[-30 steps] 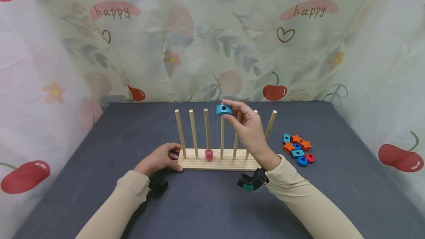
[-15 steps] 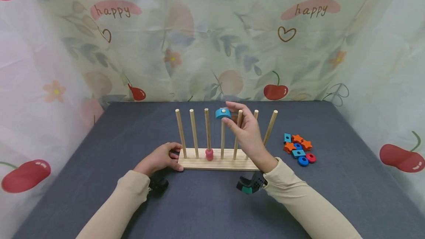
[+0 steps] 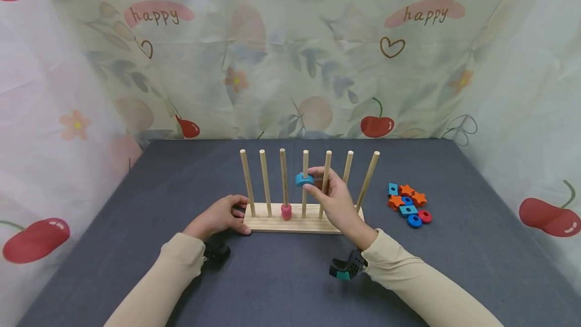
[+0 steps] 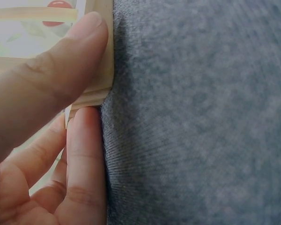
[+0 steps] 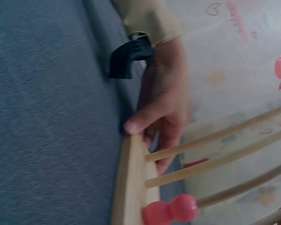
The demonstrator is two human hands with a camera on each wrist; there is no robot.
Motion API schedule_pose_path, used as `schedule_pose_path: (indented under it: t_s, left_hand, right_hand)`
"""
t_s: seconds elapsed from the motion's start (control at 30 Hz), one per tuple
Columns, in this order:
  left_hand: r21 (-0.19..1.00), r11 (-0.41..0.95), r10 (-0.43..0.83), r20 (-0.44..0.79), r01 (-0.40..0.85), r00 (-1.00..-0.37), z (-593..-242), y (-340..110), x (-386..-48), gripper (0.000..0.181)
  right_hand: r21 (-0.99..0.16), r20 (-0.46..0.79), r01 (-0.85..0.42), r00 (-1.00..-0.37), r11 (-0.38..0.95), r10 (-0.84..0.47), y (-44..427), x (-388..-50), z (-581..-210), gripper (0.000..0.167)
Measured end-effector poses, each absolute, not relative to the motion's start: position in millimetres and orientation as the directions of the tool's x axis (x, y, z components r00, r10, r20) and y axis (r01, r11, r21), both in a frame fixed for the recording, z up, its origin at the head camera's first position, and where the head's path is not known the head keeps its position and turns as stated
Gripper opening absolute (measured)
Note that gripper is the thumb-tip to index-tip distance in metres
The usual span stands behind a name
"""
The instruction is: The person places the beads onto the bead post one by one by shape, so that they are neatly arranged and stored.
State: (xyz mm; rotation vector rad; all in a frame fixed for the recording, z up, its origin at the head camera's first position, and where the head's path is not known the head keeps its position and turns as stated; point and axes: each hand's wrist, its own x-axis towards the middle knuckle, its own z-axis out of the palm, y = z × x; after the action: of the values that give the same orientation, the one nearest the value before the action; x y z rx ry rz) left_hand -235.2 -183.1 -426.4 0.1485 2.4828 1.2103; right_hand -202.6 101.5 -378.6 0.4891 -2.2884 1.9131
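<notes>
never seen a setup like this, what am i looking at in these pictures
There is no machine here, just a person's two bare hands. The wide picture comes from a head camera looking down; the close ones come from left and right wrist cameras. On the dark grey cloth stands a seven-peg wooden board. The left hand grips its left end. The right hand pinches a blue arch-shaped block, threaded partway down the fourth peg from the left. A pink gourd-shaped bead sits at the foot of the third peg. To the right lie orange stars, light blue rectangular blocks, blue rings and a red ring.
</notes>
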Motion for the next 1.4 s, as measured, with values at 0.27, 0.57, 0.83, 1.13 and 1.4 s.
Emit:
schedule_pose_path:
  t_s: [0.27,0.57,0.83,1.13,1.4]
  left_hand:
    - [0.796,0.602,0.260,-0.270,-0.063,-0.927,-425,-183,-235,0.081]
    - [0.799,0.598,0.259,-0.269,-0.065,-0.928,-425,-182,-233,0.082]
    - [0.797,0.600,0.251,-0.271,-0.070,-0.929,-425,-182,-233,0.082]
    - [0.794,0.603,0.248,-0.281,-0.079,-0.927,-423,-182,-231,0.082]
    - [0.798,0.601,0.269,-0.265,-0.053,-0.926,-423,-183,-232,0.082]
  right_hand:
    - [-0.933,0.230,-0.268,-0.957,0.239,-0.175,103,-204,-403,0.030]
    - [-0.933,0.167,-0.212,-0.971,0.292,-0.172,102,-204,-424,0.027]
    - [-0.939,0.128,-0.170,-0.980,0.298,-0.153,101,-200,-431,0.027]
    - [-0.947,0.112,-0.145,-0.985,0.287,-0.128,99,-201,-441,0.027]
    - [-0.950,0.110,-0.135,-0.988,0.280,-0.105,97,-203,-444,0.029]
